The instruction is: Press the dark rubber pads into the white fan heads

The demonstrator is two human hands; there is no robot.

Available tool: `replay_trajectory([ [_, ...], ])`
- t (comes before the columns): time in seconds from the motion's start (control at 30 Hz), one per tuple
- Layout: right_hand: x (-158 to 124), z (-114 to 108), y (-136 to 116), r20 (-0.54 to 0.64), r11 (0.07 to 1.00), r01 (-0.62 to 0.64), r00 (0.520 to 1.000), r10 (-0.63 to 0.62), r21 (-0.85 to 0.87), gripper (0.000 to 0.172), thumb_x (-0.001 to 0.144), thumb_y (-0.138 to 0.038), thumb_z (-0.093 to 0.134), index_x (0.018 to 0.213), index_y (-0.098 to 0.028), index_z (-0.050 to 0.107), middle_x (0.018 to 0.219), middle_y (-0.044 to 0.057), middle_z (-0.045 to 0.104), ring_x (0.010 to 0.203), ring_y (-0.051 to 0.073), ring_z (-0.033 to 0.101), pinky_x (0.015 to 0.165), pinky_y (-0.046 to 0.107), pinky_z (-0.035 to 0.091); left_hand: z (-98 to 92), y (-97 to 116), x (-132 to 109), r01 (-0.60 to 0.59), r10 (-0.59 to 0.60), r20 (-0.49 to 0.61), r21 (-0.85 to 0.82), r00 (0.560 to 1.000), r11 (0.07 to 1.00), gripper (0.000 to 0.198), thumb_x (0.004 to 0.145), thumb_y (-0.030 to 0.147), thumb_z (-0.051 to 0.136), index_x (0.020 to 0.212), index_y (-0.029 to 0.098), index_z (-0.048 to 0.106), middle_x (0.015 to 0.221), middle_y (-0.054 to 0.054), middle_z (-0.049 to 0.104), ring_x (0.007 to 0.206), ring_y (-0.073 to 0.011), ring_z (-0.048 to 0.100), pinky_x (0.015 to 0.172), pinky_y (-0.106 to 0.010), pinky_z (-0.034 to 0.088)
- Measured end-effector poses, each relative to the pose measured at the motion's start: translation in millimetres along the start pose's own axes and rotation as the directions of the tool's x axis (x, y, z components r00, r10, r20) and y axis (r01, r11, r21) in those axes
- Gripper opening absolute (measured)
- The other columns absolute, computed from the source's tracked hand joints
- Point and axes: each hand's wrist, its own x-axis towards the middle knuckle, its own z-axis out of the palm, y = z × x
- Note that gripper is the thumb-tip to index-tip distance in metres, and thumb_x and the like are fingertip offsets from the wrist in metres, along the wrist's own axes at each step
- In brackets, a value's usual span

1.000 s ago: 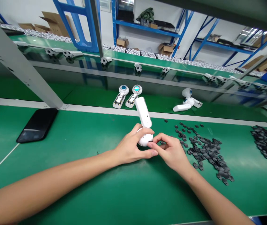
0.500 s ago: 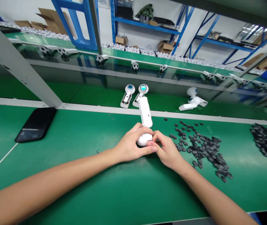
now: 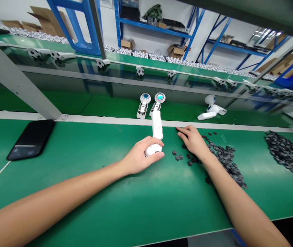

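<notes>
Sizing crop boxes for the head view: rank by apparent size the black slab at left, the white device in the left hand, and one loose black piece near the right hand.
1. black slab, largest.
2. white device, its base hidden in the left hand.
3. loose black piece, clearly smallest.

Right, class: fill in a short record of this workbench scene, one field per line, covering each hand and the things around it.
Left hand: grips white device, handle pointing away
Right hand: open, among scattered small black parts
Surface: green bench
Left side: black phone
Belt beyond: two opened devices
</notes>
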Motion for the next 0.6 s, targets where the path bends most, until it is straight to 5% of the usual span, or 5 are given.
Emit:
replay_trajectory([
  [0.1, 1.7, 1.0, -1.7, 0.015, 1.000, 0.023, 1.000, -0.023, 0.021, 0.033, 0.102, -0.038, 0.054, 0.116, -0.020, 0.077, 0.103, 0.012, 0.069, 0.104, 0.033, 0.064, 0.096, 0.046, 0.051, 2.3, -2.2, -1.7, -0.035, 0.037, -0.022, 0.078, 0.999, 0.996, 0.054, 0.093, 0.045, 0.071, 0.144, 0.035, 0.056, 0.120, -0.003, 0.067, 0.095, -0.0203, 0.063, 0.087, -0.035, 0.049],
  [0.23, 0.3, -8.3, -10.6, -0.026, 0.999, 0.026, 0.999, -0.025, 0.038, 0.030, 0.104, -0.039, 0.050, 0.100, -0.020, 0.072, 0.097, 0.012, 0.069, 0.100, 0.032, 0.064, 0.093, 0.046, 0.049, 5.9, -4.9, -5.4, 0.034, -0.027, -0.047, 0.169, 0.999, 0.985, 0.111, 0.084, 0.047, 0.079, 0.167, 0.040, 0.006, 0.133, -0.007, 0.066, 0.094, -0.0244, 0.067, 0.084, -0.039, 0.054],
  [0.4, -10.4, -21.0, -37.9, 0.046, 0.915, -0.170, 0.985, 0.165, 0.366, 0.032, 0.109, -0.049, 0.042, 0.105, -0.023, 0.060, 0.087, 0.005, 0.069, 0.073, 0.022, 0.064, 0.070, 0.038, 0.054, 8.5, -7.5, -2.5, 0.018, -0.010, -0.033, 0.248, 0.999, 0.969, 0.121, 0.087, 0.036, 0.075, 0.165, 0.032, -0.018, 0.145, -0.013, 0.059, 0.113, -0.0322, 0.064, 0.093, -0.047, 0.052],
  [0.47, -16.7, -25.2, -54.5, 0.126, 0.823, -0.216, 0.976, 0.176, 0.526, 0.033, 0.106, -0.054, 0.050, 0.105, -0.023, 0.061, 0.085, 0.004, 0.069, 0.069, 0.020, 0.065, 0.066, 0.035, 0.057, 8.0, -7.5, -0.1, -0.015, 0.021, -0.028, 0.212, 0.999, 0.977, 0.114, 0.087, 0.028, 0.073, 0.167, 0.030, -0.008, 0.145, -0.014, 0.057, 0.122, -0.0332, 0.059, 0.100, -0.049, 0.050],
  [0.6, -28.7, -33.9, -90.8, 0.263, 0.610, -0.292, 0.955, 0.139, 0.736, 0.037, 0.094, -0.055, 0.071, 0.106, -0.021, 0.073, 0.091, 0.007, 0.077, 0.085, 0.024, 0.074, 0.079, 0.038, 0.065, 5.4, -5.9, 2.8, -0.045, 0.057, -0.087, 0.138, 0.995, 0.989, 0.063, 0.087, 0.024, 0.072, 0.144, 0.022, 0.046, 0.131, -0.012, 0.060, 0.120, -0.0295, 0.058, 0.103, -0.044, 0.048],
])
